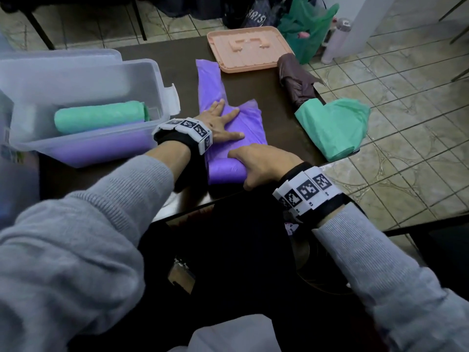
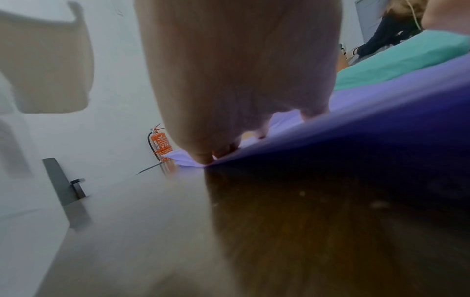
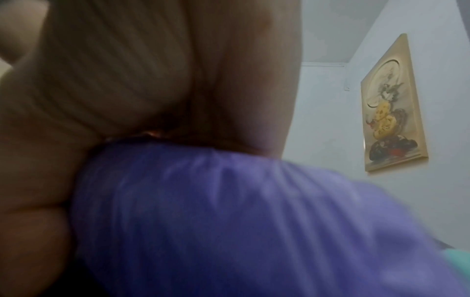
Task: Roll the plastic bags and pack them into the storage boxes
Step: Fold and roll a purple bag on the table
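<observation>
A purple plastic bag [image 1: 210, 82] lies lengthwise on the dark table [image 1: 274, 95], its near end rolled into a thick roll [image 1: 225, 172]. My left hand [image 1: 223, 123] lies flat with spread fingers on the flat part of the bag. My right hand [image 1: 258, 166] curls over the roll's right end, gripping it; the right wrist view shows the roll [image 3: 229, 221] filling the palm. The clear storage box [image 1: 157, 80] at the left holds a green roll [image 1: 99, 118] and a purple roll [image 1: 101, 148]. In the left wrist view my fingers [image 2: 203, 156] press the purple sheet [image 2: 356, 140].
A peach lid [image 1: 248, 49] lies at the table's far edge. A dark brown rolled bag [image 1: 297, 80] and a folded green bag [image 1: 332, 128] sit at the right edge. A green bag [image 1: 309, 24] and a bottle [image 1: 337, 39] stand on the tiled floor beyond.
</observation>
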The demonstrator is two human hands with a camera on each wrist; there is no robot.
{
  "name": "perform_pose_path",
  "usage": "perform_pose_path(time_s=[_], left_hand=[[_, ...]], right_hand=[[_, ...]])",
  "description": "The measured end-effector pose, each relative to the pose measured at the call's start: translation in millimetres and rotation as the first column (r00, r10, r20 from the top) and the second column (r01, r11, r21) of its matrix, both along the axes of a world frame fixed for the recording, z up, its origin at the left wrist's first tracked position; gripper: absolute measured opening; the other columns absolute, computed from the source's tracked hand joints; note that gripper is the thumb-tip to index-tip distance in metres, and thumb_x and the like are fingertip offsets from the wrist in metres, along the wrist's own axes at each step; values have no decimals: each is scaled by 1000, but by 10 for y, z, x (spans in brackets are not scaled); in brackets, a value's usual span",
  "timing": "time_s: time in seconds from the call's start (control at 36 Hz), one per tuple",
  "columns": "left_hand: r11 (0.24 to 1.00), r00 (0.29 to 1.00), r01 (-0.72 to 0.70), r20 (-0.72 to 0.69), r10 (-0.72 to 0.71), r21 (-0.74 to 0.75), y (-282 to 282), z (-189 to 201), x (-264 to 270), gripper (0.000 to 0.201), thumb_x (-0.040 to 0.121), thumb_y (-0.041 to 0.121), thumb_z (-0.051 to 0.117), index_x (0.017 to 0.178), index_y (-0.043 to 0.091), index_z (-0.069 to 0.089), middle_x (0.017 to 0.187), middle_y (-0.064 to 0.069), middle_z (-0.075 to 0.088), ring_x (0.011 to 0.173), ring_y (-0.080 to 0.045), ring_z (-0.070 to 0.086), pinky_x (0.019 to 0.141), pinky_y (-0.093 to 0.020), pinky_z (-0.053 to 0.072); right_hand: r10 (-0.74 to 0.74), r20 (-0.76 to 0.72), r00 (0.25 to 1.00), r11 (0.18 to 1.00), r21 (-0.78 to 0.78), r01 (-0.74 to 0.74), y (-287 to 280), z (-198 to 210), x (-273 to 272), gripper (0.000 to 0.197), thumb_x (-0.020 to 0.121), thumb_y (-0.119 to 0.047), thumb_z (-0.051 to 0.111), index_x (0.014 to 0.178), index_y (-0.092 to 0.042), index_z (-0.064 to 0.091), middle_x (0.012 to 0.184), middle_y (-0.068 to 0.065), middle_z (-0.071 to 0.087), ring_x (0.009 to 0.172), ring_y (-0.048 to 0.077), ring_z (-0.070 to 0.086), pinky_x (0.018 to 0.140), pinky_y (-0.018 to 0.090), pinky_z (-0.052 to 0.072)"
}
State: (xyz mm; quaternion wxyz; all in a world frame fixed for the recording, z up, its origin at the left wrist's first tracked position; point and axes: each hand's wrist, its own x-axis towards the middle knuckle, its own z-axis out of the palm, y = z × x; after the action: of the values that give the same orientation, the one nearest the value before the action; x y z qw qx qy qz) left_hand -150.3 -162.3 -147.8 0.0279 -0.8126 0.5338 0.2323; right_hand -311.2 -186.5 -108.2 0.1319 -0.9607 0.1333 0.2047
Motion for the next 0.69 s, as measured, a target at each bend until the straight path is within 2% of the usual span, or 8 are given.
perform_pose_path(time_s=[0.19, 0.31, 0.42, 0.53, 0.61, 0.69], left_hand=[[1000, 1000, 4, -18, -4, 2, 12, 2, 30, 78, 89, 63, 40, 150, 35, 0, 158, -8, -17, 146, -23, -13, 117, -41, -1], [1000, 1000, -4, -22, 4, 6, 4, 2, 33, 79, 89, 64, 41, 150, 37, 0, 158, -7, -17, 146, -23, -13, 117, -41, -1], [1000, 1000, -5, -25, 4, -7, 7, -16, 29, 78, 89, 63, 42, 150, 37, 1, 158, -7, -16, 146, -23, -13, 117, -41, -1], [1000, 1000, -6, -14, 6, -14, 3, -35, 48, 78, 89, 63, 42, 150, 37, 1, 158, -8, -15, 146, -24, -12, 117, -41, -1], [1000, 1000, -4, -10, 4, -17, -1, -31, 59, 77, 89, 62, 42, 150, 36, 2, 158, -9, -14, 146, -25, -12, 117, -41, -1], [1000, 1000, -7, -15, 7, -16, 2, -21, 55, 78, 89, 61, 43, 150, 36, 3, 158, -9, -14, 146, -25, -11, 117, -40, -1]], right_hand=[[91, 89, 992, 995, -49, -87, 65, -14, -18, 38, 70, -17, 66, 104, -18, 49, 101, 3, 60, 97, 27, 56, 66, 29, 34], [96, 94, 991, 995, -22, -95, 87, -69, -24, 39, 70, -18, 67, 105, -17, 50, 102, 1, 59, 98, 25, 56, 66, 29, 34], [82, 74, 994, 996, 41, -85, 85, -153, -12, 52, 69, -29, 76, 113, -16, 52, 109, 4, 51, 108, 24, 49, 72, 29, 35], [66, 74, 995, 996, 49, -70, 62, -170, -15, 67, 66, -41, 80, 122, -17, 52, 101, 0, 36, 111, 24, 43, 75, 30, 33], [-4, 155, 988, 996, 87, -10, 61, -198, -64, 73, 60, -37, 84, 121, -17, 50, 106, 0, 47, 108, 23, 48, 77, 33, 37], [-98, 240, 966, 987, 151, 63, 44, -221, -99, 67, 56, -31, 87, 106, -16, 46, 98, -2, 53, 95, 26, 55, 70, 32, 34]])
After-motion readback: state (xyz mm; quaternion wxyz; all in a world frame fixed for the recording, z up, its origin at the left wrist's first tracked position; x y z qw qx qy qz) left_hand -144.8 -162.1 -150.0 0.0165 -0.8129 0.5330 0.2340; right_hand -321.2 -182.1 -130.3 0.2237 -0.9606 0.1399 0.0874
